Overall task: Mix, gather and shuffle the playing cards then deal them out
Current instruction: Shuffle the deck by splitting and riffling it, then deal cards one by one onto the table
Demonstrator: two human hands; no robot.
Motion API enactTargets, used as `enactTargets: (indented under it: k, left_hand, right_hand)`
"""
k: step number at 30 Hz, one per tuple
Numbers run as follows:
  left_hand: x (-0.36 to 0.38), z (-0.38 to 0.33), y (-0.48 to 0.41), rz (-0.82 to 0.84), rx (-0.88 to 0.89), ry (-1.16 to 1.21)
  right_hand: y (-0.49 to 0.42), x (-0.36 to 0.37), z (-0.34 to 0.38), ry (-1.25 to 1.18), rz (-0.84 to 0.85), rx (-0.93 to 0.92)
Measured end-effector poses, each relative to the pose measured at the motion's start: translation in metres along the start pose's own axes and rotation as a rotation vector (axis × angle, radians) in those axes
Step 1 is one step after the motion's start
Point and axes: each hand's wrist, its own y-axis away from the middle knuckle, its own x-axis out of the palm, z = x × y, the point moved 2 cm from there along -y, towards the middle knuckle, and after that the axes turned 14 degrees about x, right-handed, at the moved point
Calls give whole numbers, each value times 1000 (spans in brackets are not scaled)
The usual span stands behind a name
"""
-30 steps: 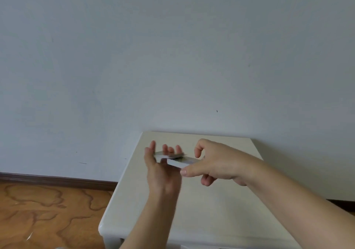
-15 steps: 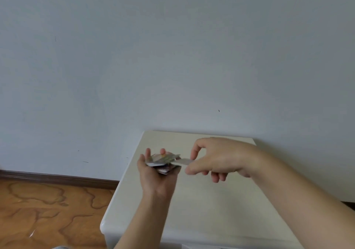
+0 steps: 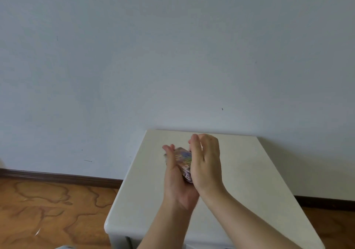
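Note:
A stack of playing cards (image 3: 184, 162) with colourful faces stands tilted on edge between my two hands, above the cream table (image 3: 249, 172). My left hand (image 3: 175, 179) cups the stack from the left, palm up, fingers along its far side. Pressed flat against the right side of the stack is my right hand (image 3: 206, 164), fingers pointing up and away. Most of the stack is hidden between the palms. No cards lie on the table top.
The table stands against a pale blue-grey wall (image 3: 172, 56). Its left edge (image 3: 123, 187) drops to a wooden floor (image 3: 48, 210) with a dark skirting board. Bare table surface lies to the right of my hands.
My right hand, which held a packet of cards out to the right, has come in against the left hand. The cards are squeezed together into one tilted stack.

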Motion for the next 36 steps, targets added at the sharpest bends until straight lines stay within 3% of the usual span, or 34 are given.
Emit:
enactTargets:
  k: [4,10,14,17,21,23,28,32,36]
  left_hand:
    - [-6,1,8,95,-40,-77]
    - [-16,-19,-4,75,-13,-180]
    - [-30,-42,-16,29,-19,-222]
    - [-41,-50,-21,10,-16,-302]
    - [-54,-51,-22,-69,-84,-583]
    - [-59,-50,-22,-116,-101,-665]
    - [-67,-55,-24,-137,-24,-785]
    - [-71,-66,-26,-192,17,-794]
    - [-75,-85,-29,-293,179,-752]
  right_hand:
    - [-14,3,-16,-20,84,316]
    - [-20,-1,-23,-182,71,364]
    - [-35,-19,-32,-68,58,412]
    - [-36,-21,-39,-6,194,476]
    - [-27,-12,-45,116,479,470]
    - [-24,-7,-47,172,527,470]
    - [-25,0,-56,100,587,579]
    - [-32,11,-61,24,509,618]
    - [-49,18,-60,-67,482,705]
